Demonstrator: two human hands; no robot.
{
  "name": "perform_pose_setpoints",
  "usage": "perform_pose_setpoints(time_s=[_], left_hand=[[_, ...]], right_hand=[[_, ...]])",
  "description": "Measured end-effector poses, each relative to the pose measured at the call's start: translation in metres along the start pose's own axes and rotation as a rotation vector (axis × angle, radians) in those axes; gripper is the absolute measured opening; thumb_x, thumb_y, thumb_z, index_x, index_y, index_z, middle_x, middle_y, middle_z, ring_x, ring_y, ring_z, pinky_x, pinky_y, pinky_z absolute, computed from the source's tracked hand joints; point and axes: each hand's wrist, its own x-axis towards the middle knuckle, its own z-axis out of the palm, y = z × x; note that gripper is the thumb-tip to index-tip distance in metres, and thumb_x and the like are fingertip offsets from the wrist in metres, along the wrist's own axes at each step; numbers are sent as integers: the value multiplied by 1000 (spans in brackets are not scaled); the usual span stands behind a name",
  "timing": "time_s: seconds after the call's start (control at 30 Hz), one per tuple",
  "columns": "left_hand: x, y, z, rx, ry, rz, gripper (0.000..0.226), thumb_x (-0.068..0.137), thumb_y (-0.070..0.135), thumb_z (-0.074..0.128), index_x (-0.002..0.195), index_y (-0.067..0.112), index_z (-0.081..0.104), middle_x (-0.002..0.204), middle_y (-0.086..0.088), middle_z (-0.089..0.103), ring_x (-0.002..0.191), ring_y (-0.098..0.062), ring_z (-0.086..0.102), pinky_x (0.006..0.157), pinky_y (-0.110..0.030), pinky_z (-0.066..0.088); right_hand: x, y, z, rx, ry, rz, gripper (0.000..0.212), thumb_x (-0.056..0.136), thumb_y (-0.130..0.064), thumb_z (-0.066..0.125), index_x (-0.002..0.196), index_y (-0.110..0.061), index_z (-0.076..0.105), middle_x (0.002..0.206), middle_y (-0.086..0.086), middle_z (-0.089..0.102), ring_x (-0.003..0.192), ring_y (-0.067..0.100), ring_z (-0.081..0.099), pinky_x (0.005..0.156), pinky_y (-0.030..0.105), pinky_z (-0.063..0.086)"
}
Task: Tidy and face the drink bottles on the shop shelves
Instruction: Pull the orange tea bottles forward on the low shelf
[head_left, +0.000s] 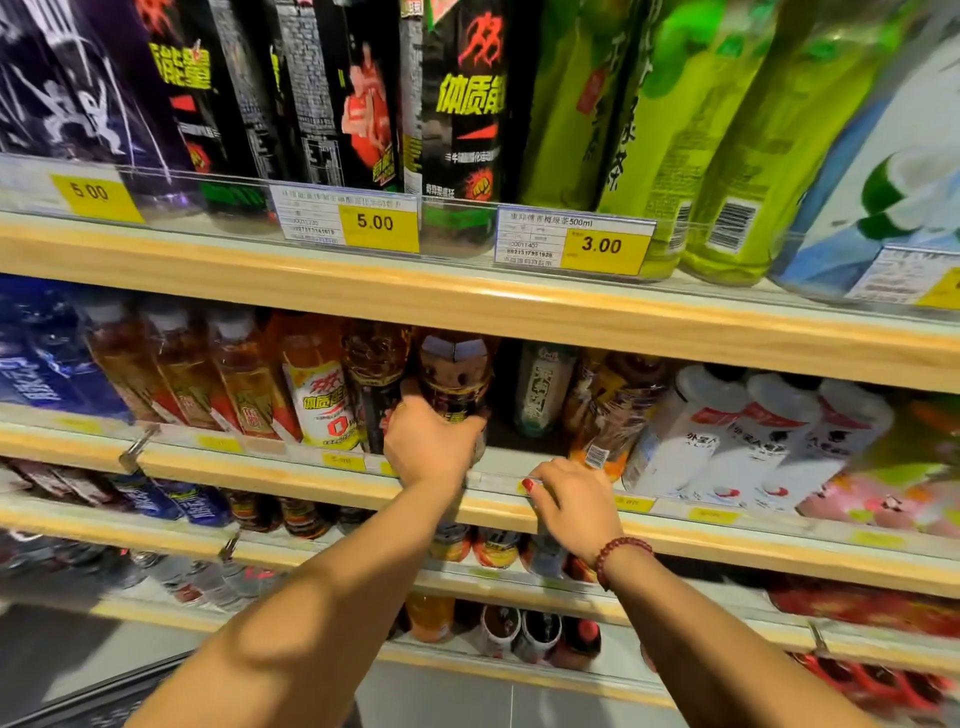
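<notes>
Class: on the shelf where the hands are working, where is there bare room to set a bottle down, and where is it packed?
Free: the gap right of the dark bottle gripped by the left hand, before the orange-labelled bottle; a pale bottle stands behind. Packed: the amber bottles leftward, the white bottles rightward.

Shelf price tags (602, 245) read 5.00, 5.00, 3.00, 500ml.

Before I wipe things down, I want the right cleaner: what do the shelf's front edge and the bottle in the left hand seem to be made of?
Shelf edge: looks like pale wood or wood-look laminate, matte, faint grain lines; which one is unclear.
Dark bottle in the left hand: likely clear plastic, glossy, with highlights on its shoulder and a printed wrap label.
</notes>
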Motion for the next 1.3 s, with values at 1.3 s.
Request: perform_pose_setpoints(time_s=[1.3], left_hand=[[-147, -184, -28, -263, 169, -240, 69, 54, 22, 92, 113, 6, 59, 111, -11, 68, 105, -19, 62, 86, -14, 39]], right_hand=[[-112, 61, 82, 76, -306, -151, 53, 83, -25, 66, 132, -10, 51, 132, 16, 53, 120, 37, 47, 97, 43, 39]])
